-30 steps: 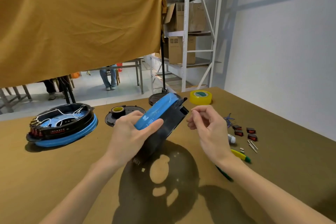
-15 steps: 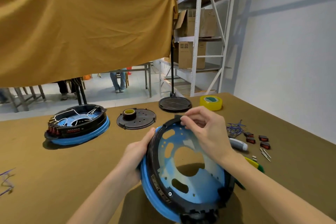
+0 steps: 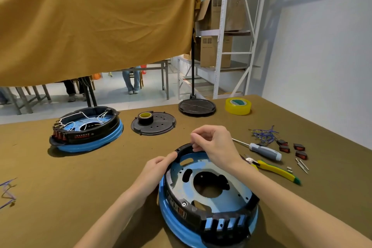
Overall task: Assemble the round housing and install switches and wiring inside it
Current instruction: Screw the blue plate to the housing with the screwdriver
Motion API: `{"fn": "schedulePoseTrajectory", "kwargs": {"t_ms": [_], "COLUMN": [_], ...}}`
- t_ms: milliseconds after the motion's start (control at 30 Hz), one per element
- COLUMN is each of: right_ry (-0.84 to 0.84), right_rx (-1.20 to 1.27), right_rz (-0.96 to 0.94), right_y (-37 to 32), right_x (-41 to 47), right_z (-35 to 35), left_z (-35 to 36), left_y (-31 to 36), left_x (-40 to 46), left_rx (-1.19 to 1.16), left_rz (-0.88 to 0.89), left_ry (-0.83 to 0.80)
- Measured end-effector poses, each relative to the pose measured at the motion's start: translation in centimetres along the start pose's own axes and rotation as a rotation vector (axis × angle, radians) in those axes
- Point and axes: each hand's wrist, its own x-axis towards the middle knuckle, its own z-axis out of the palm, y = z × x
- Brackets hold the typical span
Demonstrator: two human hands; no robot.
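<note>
The round blue-and-black plastic housing [image 3: 208,193] lies open side up on the brown surface [image 3: 80,177]. The left hand [image 3: 159,167] grips its far-left rim; the right hand [image 3: 213,145], directly above the far rim, pinches something, perhaps a screw.

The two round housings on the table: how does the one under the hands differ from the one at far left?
The near housing has bare switch slots in its front wall and no wires inside; the far-left housing carries red switches and white wiring. The left hand touches the near housing's rim and the right hand is at its far edge; nothing touches the far-left housing. Both pair a black ring with a blue base and rest flat on the table.
</note>
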Motion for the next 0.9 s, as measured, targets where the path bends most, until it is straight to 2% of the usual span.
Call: {"fn": "schedulePoseTrajectory", "kwargs": {"t_ms": [200,333,433,900], "right_ry": [-0.09,-0.146,-0.17,-0.28], "right_rx": [-0.051,-0.271,-0.312,-0.331], "right_rz": [-0.005,-0.101,-0.133,-0.182], "right_y": [0.5,1.1,1.5,1.5], "right_x": [1.5,1.4,0.9,0.6], "right_z": [2.4,2.9,2.6,2.2], "left_z": [0.3,1.2,1.3,1.0], "left_y": [-1.1,-2.4,-2.8,-3.2], "left_x": [0.1,-0.1,-0.3,-0.2], "left_rx": [-0.041,-0.108,-0.126,-0.145], "left_rz": [0.138,0.345,0.428,0.464], "left_ry": [0.02,0.099,0.113,0.086]}}
